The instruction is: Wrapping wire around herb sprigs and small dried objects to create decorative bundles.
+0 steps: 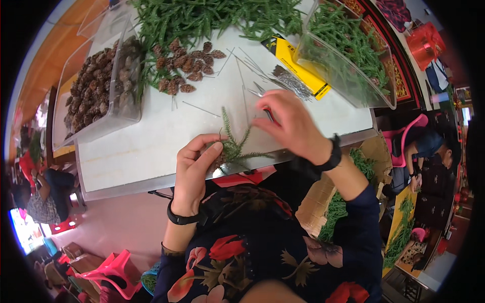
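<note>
Head: sprig [233, 147] between left fingers [208, 155]

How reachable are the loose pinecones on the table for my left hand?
Probably yes: only thin wires seem to lie between the left hand and the loose pinecones, though that hand is holding a green sprig.

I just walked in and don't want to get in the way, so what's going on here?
Someone seated at a white table is working with greenery. Their left hand pinches a green sprig above the near edge. Their right hand, slightly blurred, holds a metal tool, partly hidden. Loose pine cones and thin wires lie beyond, between a clear bin of cones at left and one of greenery at right.
</note>
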Demonstrator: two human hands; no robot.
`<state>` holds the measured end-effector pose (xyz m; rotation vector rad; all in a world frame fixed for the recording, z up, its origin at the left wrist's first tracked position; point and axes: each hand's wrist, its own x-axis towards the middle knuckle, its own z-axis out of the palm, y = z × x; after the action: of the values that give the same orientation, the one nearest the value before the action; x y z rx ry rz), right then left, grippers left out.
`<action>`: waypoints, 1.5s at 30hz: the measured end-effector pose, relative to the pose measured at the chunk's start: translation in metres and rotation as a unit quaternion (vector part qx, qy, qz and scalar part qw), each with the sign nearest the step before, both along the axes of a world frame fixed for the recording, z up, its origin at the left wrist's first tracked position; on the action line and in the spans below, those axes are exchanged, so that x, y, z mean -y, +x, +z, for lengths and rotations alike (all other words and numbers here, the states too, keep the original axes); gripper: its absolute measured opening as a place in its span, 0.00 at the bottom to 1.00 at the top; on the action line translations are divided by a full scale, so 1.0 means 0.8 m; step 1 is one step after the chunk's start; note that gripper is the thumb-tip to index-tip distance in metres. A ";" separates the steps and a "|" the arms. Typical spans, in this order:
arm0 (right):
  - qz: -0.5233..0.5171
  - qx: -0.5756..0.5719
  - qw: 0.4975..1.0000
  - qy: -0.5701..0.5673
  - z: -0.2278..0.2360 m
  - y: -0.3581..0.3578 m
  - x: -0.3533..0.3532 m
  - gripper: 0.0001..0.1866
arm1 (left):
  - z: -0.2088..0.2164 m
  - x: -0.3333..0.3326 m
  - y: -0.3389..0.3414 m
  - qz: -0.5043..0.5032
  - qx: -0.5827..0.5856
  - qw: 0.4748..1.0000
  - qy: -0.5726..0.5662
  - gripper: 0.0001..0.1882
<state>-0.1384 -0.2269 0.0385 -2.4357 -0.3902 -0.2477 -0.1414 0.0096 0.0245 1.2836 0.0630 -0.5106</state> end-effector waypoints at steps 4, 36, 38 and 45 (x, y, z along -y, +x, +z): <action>-0.064 -0.011 0.985 -0.159 -0.013 -0.019 0.037 0.25 | 0.000 0.005 0.007 0.020 -0.012 0.999 -0.035 0.09; 0.070 -0.141 0.984 -0.080 0.033 -0.027 -0.022 0.15 | 0.004 -0.005 0.006 0.027 -0.001 0.999 -0.026 0.09; 0.075 -0.138 0.985 -0.074 0.032 -0.026 -0.023 0.15 | 0.003 -0.006 0.006 0.033 0.002 0.999 -0.025 0.10; 0.082 -0.134 0.986 -0.059 0.034 -0.025 -0.024 0.14 | -0.002 -0.008 0.005 0.039 -0.005 0.999 -0.027 0.10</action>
<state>-0.1584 -0.2078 0.0654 -2.4908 -0.4924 0.1776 -0.1375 0.0164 0.0228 1.2211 0.1069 -0.4492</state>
